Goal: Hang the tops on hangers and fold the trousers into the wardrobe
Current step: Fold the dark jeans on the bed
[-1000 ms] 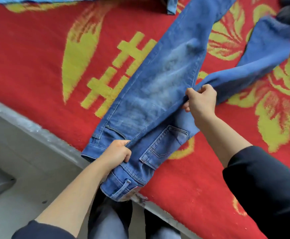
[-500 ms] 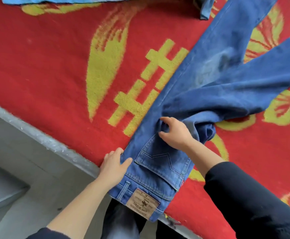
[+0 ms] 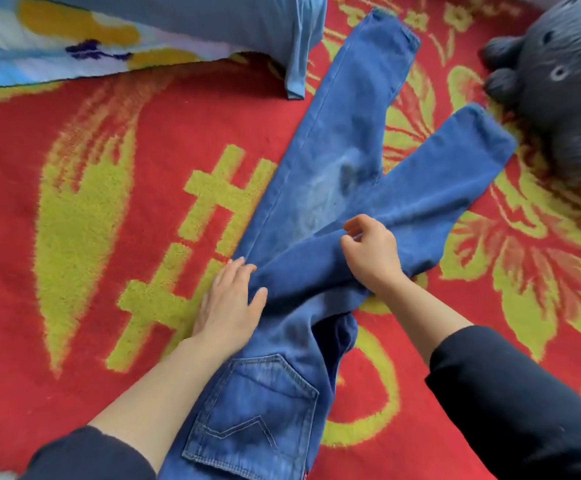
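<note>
A pair of blue jeans lies on the red and yellow blanket, back pocket toward me and waist at the bottom edge. One leg runs straight up. The other leg crosses over it and angles off to the right. My left hand rests at the jeans' left edge, fingers under the crossed leg's edge and thumb on top of it. My right hand sits on the crossed leg with its fingers curled into the fabric.
A grey-blue top lies at the back, over a pale patterned quilt at the back left. A dark grey plush toy sits at the back right, just beyond the hem of the angled leg.
Both hands have moved up from the waistband and pocket to the thigh. The view has shifted further over the bed, so its edge and the floor are out of sight.
</note>
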A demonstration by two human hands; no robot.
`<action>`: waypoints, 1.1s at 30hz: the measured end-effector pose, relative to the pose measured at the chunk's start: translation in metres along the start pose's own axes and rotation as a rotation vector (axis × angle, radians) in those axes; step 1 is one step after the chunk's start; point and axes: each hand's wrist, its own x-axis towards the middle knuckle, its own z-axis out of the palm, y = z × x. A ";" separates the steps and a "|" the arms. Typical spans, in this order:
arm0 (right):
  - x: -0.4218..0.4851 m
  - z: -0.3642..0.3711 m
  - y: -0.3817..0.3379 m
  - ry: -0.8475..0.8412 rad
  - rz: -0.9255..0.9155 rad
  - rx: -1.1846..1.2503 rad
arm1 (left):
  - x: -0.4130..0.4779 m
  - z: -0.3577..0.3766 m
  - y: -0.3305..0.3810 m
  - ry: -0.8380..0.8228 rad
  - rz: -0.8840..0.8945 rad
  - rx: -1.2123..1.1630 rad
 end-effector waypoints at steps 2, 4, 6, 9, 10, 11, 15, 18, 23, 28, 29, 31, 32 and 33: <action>0.028 -0.015 0.018 0.059 0.073 -0.005 | 0.036 0.005 0.015 -0.052 0.079 0.017; 0.055 -0.025 0.033 0.086 0.134 -0.002 | 0.065 0.010 0.024 -0.062 0.126 0.013; 0.081 -0.029 0.041 0.117 0.159 -0.001 | 0.083 0.015 0.027 -0.070 0.166 -0.024; 0.118 -0.024 0.041 0.142 0.194 -0.024 | 0.095 0.023 0.023 -0.077 0.216 -0.072; 0.128 -0.021 0.039 0.147 0.219 -0.028 | 0.097 0.025 0.021 -0.066 0.223 -0.095; 0.138 -0.019 0.039 0.147 0.251 -0.025 | 0.098 0.027 0.019 -0.054 0.228 -0.125; 0.174 -0.017 0.043 0.221 0.397 -0.018 | 0.100 0.025 0.019 -0.076 0.239 -0.212; 0.188 -0.017 0.051 0.221 0.434 -0.075 | 0.100 0.023 0.020 -0.116 0.228 -0.204; 0.187 -0.032 0.041 0.363 0.402 -0.009 | 0.098 0.013 0.021 -0.192 0.212 -0.219; 0.205 -0.053 -0.034 0.649 -0.024 0.132 | 0.102 -0.002 0.026 0.131 0.059 -0.510; 0.209 -0.049 -0.050 0.575 -0.130 0.113 | 0.102 -0.003 0.021 0.240 0.030 -0.452; 0.214 -0.028 -0.073 0.276 -0.219 0.061 | 0.102 -0.003 0.011 0.375 -0.047 -0.302; 0.215 -0.014 -0.077 0.094 -0.210 0.026 | 0.102 -0.001 0.007 0.382 -0.073 -0.227; 0.214 0.001 -0.075 -0.059 -0.180 -0.054 | 0.103 0.002 0.005 0.369 -0.075 -0.156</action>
